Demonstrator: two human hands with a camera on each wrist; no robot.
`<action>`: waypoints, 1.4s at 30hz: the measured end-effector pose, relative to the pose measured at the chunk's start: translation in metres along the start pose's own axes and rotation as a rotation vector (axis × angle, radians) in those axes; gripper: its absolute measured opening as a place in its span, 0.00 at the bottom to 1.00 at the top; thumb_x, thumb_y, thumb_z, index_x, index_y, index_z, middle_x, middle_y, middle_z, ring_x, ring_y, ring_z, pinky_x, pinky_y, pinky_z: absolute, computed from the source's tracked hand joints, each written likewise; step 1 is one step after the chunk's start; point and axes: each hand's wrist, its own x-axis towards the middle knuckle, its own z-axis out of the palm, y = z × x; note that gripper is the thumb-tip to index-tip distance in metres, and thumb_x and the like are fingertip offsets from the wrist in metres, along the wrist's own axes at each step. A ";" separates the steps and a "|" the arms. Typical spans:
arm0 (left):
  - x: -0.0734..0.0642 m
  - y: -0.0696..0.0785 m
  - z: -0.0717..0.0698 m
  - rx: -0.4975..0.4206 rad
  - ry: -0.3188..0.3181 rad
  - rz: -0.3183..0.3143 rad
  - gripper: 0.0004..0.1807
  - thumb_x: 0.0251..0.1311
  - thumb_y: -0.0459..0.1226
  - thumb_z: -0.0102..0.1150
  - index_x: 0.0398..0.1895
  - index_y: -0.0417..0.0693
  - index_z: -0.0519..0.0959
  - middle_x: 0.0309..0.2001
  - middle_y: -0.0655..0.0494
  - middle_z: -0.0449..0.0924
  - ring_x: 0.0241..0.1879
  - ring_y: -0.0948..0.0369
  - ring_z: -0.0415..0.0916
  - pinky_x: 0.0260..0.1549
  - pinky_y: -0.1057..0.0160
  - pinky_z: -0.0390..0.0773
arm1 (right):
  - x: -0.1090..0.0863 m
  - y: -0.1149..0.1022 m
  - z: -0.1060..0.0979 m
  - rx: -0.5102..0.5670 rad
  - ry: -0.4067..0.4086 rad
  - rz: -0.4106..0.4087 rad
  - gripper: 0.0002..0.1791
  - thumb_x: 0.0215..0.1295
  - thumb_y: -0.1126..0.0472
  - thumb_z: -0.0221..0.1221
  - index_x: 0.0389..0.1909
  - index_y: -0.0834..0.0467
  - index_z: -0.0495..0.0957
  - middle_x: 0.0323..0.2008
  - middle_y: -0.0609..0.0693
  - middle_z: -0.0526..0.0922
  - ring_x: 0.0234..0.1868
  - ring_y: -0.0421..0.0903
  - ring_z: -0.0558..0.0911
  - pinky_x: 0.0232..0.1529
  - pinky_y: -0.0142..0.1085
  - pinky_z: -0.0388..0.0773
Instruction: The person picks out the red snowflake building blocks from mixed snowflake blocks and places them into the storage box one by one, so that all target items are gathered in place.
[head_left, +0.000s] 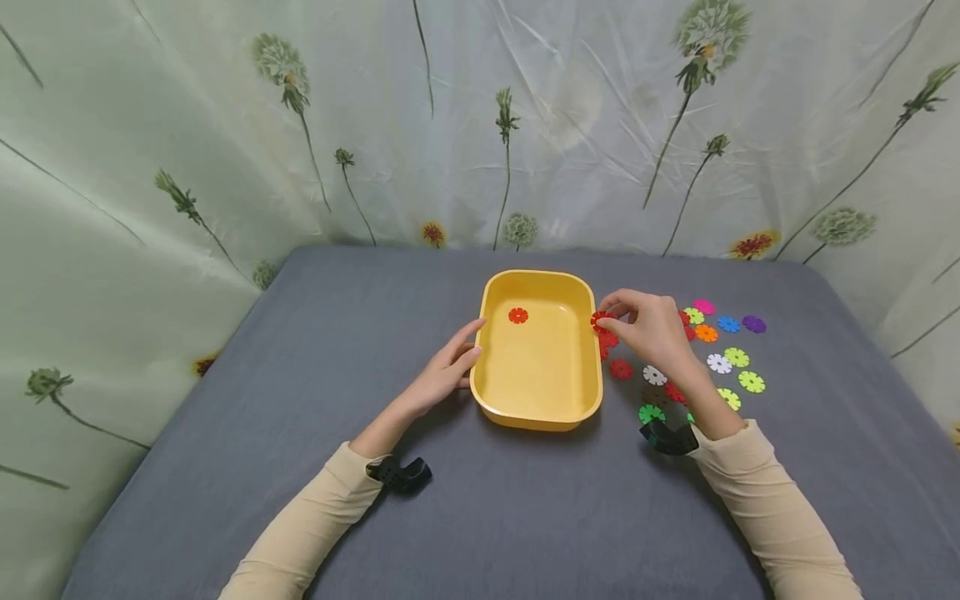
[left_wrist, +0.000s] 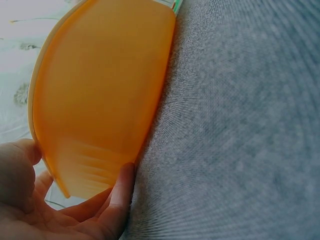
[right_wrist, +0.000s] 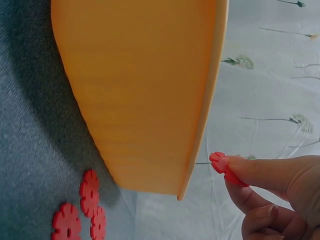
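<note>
A yellow plastic basin stands on the table, with one orange-red notched flower disc lying inside on its floor. My left hand holds the basin's left side, with thumb and index at the rim and other fingers against the outer wall in the left wrist view. Between thumb and index finger, my right hand pinches a red flower disc just outside the right rim, raised above the table. Several red discs lie below that hand, beside the basin.
More flower discs are spread on the right of the grey cloth-covered table: white, green, yellow-green, orange, blue, purple and pink. A dandelion-print curtain hangs behind.
</note>
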 end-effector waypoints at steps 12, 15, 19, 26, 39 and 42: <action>0.001 -0.001 -0.001 -0.005 -0.002 -0.001 0.28 0.72 0.46 0.40 0.73 0.68 0.48 0.67 0.39 0.61 0.59 0.46 0.71 0.49 0.54 0.80 | 0.013 -0.015 0.006 -0.007 -0.077 0.007 0.07 0.55 0.64 0.65 0.36 0.59 0.83 0.29 0.58 0.86 0.21 0.46 0.71 0.17 0.28 0.64; 0.001 -0.001 -0.002 0.000 0.002 -0.002 0.28 0.72 0.45 0.39 0.73 0.68 0.48 0.67 0.40 0.62 0.59 0.46 0.72 0.49 0.54 0.80 | 0.017 -0.017 0.010 -0.014 -0.097 0.001 0.07 0.55 0.63 0.66 0.35 0.58 0.83 0.29 0.57 0.86 0.20 0.45 0.72 0.17 0.29 0.65; 0.001 -0.002 -0.002 0.001 -0.004 -0.002 0.28 0.72 0.44 0.39 0.73 0.67 0.48 0.67 0.39 0.62 0.60 0.45 0.71 0.50 0.54 0.80 | 0.021 -0.019 0.015 -0.010 -0.138 0.001 0.06 0.55 0.63 0.65 0.34 0.57 0.84 0.30 0.57 0.86 0.20 0.45 0.72 0.17 0.30 0.65; 0.002 -0.001 -0.002 0.004 -0.001 -0.001 0.28 0.72 0.45 0.39 0.73 0.67 0.48 0.66 0.40 0.63 0.58 0.46 0.72 0.49 0.54 0.80 | 0.030 -0.022 0.023 -0.020 -0.194 -0.021 0.07 0.56 0.61 0.65 0.35 0.57 0.85 0.30 0.55 0.87 0.26 0.46 0.77 0.25 0.30 0.70; 0.002 0.000 -0.001 0.004 -0.006 0.001 0.28 0.72 0.44 0.39 0.73 0.65 0.47 0.67 0.39 0.62 0.60 0.45 0.71 0.49 0.54 0.80 | 0.043 -0.025 0.037 -0.047 -0.285 -0.054 0.07 0.56 0.63 0.63 0.35 0.58 0.85 0.28 0.54 0.87 0.29 0.47 0.80 0.25 0.29 0.66; 0.002 -0.001 -0.002 0.002 -0.006 0.000 0.28 0.72 0.44 0.39 0.73 0.66 0.48 0.67 0.39 0.62 0.59 0.46 0.71 0.49 0.54 0.80 | 0.045 -0.026 0.040 -0.045 -0.292 -0.067 0.06 0.56 0.64 0.63 0.34 0.59 0.85 0.29 0.55 0.87 0.30 0.48 0.81 0.25 0.29 0.66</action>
